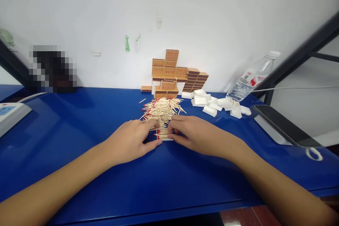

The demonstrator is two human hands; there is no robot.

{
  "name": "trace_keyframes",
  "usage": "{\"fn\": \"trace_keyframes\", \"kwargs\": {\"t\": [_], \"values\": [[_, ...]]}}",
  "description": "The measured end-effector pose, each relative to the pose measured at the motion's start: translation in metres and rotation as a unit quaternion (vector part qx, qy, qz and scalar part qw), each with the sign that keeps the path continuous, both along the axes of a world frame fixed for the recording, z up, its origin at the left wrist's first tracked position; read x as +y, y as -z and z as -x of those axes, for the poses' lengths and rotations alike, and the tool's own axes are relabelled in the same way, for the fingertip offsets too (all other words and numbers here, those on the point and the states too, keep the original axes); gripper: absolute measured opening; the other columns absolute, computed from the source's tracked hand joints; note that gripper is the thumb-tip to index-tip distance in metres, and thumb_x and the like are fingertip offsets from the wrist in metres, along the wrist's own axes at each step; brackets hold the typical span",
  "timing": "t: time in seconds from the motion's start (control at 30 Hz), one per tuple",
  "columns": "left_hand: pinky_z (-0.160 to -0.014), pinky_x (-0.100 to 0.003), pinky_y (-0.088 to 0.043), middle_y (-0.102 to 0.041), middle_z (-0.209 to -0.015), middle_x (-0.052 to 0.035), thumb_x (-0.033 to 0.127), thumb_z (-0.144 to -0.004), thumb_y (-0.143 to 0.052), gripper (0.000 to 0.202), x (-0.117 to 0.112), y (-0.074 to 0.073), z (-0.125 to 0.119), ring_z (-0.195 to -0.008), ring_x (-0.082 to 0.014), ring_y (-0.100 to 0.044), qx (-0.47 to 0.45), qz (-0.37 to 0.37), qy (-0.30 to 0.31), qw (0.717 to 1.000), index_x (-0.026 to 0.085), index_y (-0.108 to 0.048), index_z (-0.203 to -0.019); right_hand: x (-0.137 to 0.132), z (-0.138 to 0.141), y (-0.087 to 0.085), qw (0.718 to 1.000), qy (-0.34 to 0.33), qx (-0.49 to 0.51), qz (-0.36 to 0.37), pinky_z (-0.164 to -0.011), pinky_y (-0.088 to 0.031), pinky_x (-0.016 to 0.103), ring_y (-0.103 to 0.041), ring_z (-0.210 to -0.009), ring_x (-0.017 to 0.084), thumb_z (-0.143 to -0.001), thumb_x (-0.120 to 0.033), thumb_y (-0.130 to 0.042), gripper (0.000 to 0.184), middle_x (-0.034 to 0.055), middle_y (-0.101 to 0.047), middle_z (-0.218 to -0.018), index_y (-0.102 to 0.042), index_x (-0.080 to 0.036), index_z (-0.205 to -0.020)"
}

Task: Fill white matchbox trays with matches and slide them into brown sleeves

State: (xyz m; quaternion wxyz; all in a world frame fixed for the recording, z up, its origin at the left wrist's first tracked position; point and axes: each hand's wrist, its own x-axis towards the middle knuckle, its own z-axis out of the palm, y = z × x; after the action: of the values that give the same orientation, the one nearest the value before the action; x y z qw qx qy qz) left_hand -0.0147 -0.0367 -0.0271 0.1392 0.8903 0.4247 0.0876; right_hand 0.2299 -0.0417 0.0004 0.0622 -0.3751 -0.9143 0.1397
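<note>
A small white matchbox tray [166,140] lies on the blue table, with red-tipped matches [162,134] in it. My left hand [134,138] has thumb and forefinger closed around the tray's left end. At the right end, the fingers of my right hand [186,132] are pinched together on matches over the tray; how many they hold is hidden. Just behind both hands spreads a heap of loose matches [162,108], mostly with red heads to the left. A single match [142,101] lies apart at the heap's left.
Stacked matchboxes [169,71] stand against the wall behind the heap. To their right lie several white trays [209,104], a tilted water bottle [253,77] and a phone [286,123] propped on a white block. A power strip [13,118] sits at the left edge.
</note>
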Motion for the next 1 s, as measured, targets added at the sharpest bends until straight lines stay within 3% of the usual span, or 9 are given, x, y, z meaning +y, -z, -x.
{"fn": "trace_keyframes", "kwargs": {"t": [0.23,0.43,0.73,1.0], "values": [[-0.058,-0.030,-0.031,-0.058,-0.071,0.0009,0.049,-0.099,-0.059,0.032,-0.001,0.000,0.000,-0.061,-0.0188,-0.054,0.011,-0.007,-0.003,1.000,0.020,-0.060,-0.113,0.001,0.010,0.009,0.996,0.013,0.083,-0.042,-0.072,-0.041,0.029,-0.059,-0.082,0.016,-0.101,-0.020,-0.059,0.010,0.0043,-0.064,-0.094,-0.063,-0.018,-0.092],[-0.057,-0.029,-0.029,-0.059,-0.070,0.0009,0.046,-0.099,-0.060,0.026,-0.001,0.001,-0.001,-0.060,-0.0184,-0.053,0.013,-0.020,0.005,1.000,0.021,-0.055,-0.099,0.000,0.021,0.021,0.993,0.003,0.115,-0.011,-0.072,-0.043,0.028,-0.057,-0.081,0.015,-0.099,-0.019,-0.063,0.010,0.0031,-0.062,-0.096,-0.060,-0.018,-0.090],[-0.056,-0.030,-0.028,-0.057,-0.068,0.0013,0.048,-0.101,-0.058,0.027,-0.002,-0.001,-0.002,-0.058,-0.0188,-0.053,0.021,-0.026,0.009,0.999,0.021,-0.056,-0.102,0.004,0.018,0.022,0.994,0.011,0.107,0.009,-0.076,-0.045,0.031,-0.059,-0.085,0.016,-0.102,-0.020,-0.060,0.010,0.0040,-0.062,-0.101,-0.061,-0.019,-0.092],[-0.057,-0.030,-0.029,-0.059,-0.071,0.0003,0.048,-0.100,-0.058,0.029,-0.001,-0.001,-0.002,-0.060,-0.0191,-0.054,0.024,-0.030,0.008,0.999,0.020,-0.059,-0.107,0.002,0.018,0.019,0.994,0.027,0.107,-0.003,-0.070,-0.041,0.029,-0.057,-0.080,0.015,-0.103,-0.024,-0.058,0.011,0.0039,-0.062,-0.097,-0.056,-0.019,-0.093]]}}
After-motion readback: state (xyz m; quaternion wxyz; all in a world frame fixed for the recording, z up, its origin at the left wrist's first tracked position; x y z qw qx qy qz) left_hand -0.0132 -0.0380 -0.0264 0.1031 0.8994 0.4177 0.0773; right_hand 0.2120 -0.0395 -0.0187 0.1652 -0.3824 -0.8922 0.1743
